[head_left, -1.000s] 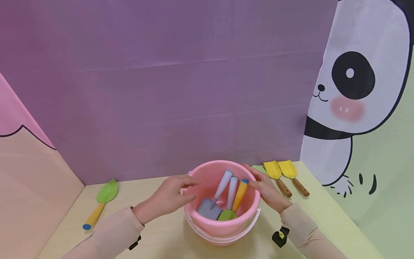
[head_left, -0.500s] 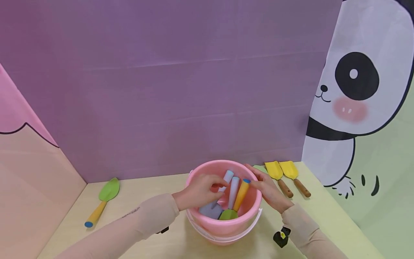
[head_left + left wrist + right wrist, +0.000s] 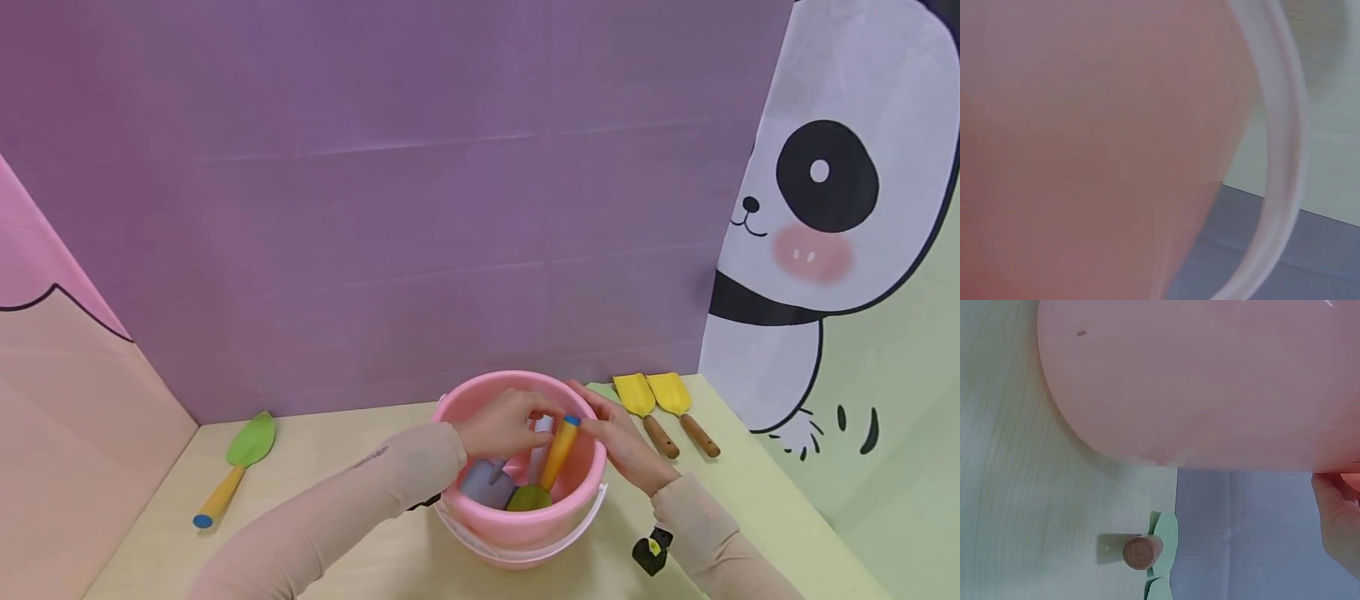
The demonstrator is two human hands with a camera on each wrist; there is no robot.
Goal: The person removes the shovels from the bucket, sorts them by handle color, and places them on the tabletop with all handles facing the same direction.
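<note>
- Bucket (image 3: 517,521), pink, stands upright on the worktop (image 3: 352,475), near the purple wall (image 3: 375,208); its white bail (image 3: 495,552) hangs down over the near side.
- Right hand (image 3: 628,446) grips the bucket's right rim, thumb on the inner side, fingers outside.
- Left hand (image 3: 501,423) reaches over the left rim into the bucket, thumb and forefinger curved and apart, close to the handles; whether they pinch one, I cannot tell.
- Inside the bucket, a green spade (image 3: 531,497) leans blade down, its yellow handle with a blue end pointing up towards the right rim.
- Beside it is a white handle (image 3: 538,465), partly behind the left hand.
- A grey scoop (image 3: 487,485) lies on the bucket's left side, its upper part hidden by the left hand.
- To the right of the bucket, two yellow shovels (image 3: 636,396) (image 3: 671,393) with brown handles lie side by side, blades towards the wall.
- Just left of them, a pale green edge (image 3: 603,389) shows past the right hand.
- Well apart on the left lies a green trowel (image 3: 251,442), its yellow handle pointing nearer the person.
</note>
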